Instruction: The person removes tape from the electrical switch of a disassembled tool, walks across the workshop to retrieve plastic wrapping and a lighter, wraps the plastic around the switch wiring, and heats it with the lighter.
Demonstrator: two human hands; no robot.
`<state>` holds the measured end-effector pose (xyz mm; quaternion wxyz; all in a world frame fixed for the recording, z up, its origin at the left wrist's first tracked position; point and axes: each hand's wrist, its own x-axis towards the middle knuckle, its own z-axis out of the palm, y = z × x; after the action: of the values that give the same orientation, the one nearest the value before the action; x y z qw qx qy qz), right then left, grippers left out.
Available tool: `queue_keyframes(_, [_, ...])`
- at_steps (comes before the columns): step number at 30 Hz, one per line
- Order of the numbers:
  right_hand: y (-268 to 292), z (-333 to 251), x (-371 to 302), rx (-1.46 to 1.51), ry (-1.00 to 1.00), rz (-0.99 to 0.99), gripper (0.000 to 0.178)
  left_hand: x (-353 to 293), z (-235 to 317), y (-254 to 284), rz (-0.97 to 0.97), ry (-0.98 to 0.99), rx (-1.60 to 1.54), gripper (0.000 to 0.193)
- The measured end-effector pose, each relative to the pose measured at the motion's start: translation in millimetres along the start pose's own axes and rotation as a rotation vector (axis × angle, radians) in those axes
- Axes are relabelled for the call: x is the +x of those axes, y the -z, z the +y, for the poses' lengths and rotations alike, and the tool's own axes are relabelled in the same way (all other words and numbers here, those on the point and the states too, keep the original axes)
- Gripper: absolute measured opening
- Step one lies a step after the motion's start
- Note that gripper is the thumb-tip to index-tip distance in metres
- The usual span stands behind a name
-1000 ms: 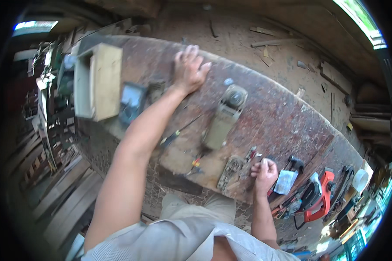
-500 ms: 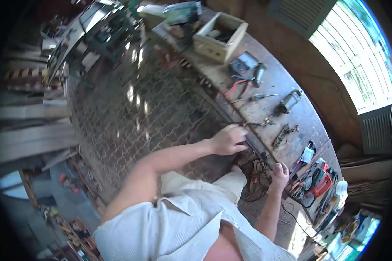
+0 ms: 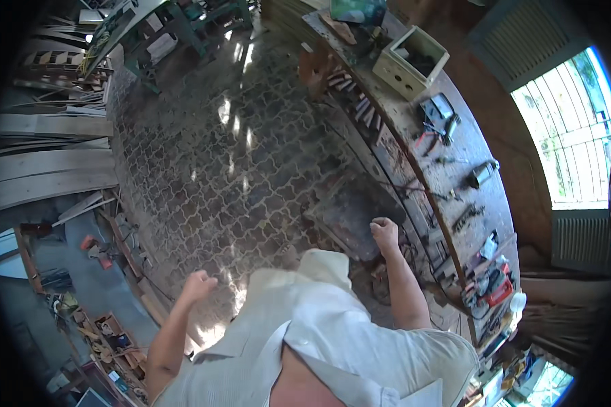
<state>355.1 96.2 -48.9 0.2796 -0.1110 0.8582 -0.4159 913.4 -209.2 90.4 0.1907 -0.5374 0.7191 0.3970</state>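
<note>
My left hand (image 3: 200, 286) hangs over the paved floor at the left of my body, its fingers loosely curled and no object showing in it. My right hand (image 3: 385, 235) is closed in a fist in front of the workbench (image 3: 433, 178), apart from its edge; nothing shows in its grip. Below and beyond that hand is a dark flat slab (image 3: 360, 220) at floor level. On the bench lie a cylindrical metal motor-like part (image 3: 482, 174), a thin dark metal part (image 3: 468, 217) and a red-handled tool (image 3: 421, 139).
A wooden box (image 3: 402, 74) holding dark items stands at the bench's far end. Nearer lies a red tool (image 3: 500, 293) among clutter. Long planks (image 3: 51, 173) are stacked at the left. A green-framed machine (image 3: 187, 34) stands at far left. A barred window (image 3: 567, 129) is at right.
Both hands have come away from the bench edge. My left hand has swung to the left, my right hand has lifted off, and my view has turned so the bench sits further right.
</note>
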Motion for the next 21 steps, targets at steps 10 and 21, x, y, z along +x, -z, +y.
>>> queue_keyframes(10, [-141,-29,86,-0.033,-0.230,-0.070,0.040,214,268,205,0.236,-0.606,0.491,0.033])
queue_keyframes(21, [-131,-328,366,-0.123,-0.009,0.008,0.040,515,317,226,-0.069,-0.257,0.378,0.035])
